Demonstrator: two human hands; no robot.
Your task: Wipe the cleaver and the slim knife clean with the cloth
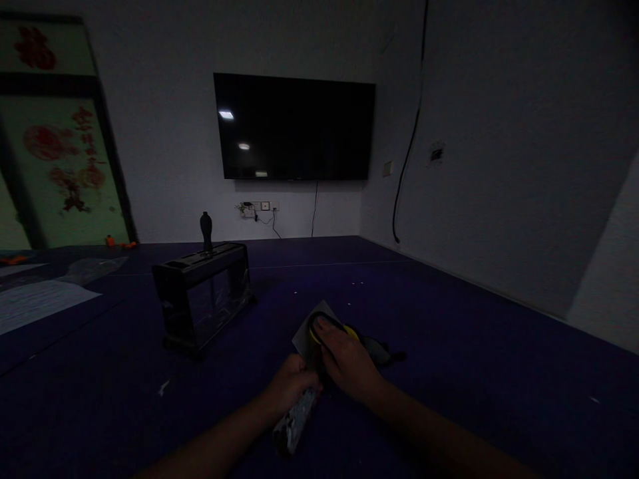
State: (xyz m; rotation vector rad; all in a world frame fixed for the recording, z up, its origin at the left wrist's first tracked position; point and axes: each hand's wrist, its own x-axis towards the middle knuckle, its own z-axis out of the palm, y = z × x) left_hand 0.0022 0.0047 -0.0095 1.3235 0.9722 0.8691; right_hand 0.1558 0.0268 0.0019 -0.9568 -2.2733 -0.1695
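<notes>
In the head view, my left hand [294, 386] is closed around the narrow, blotchy grey-white handle [297, 419] of a tool that looks like a scraper. Its flat pale blade [303, 338] points away from me, up past the hand. My right hand [344, 356] lies over a rounded black-and-yellow object [313, 327] against the blade, fingers bent onto it. Most of that object is hidden under the hand, so its kind is unclear. Beyond the right hand, a grey piece with a dark end [377, 350] sticks out to the right; whether it joins the yellow object, I cannot tell.
A black frame-like stand [174, 303] with clear film stands at left, a dark vase [206, 231] on top. White sheets [44, 303] lie far left on the purple floor [279, 286]. A TV [299, 126] hangs ahead; a black cable [408, 159] runs down the right wall.
</notes>
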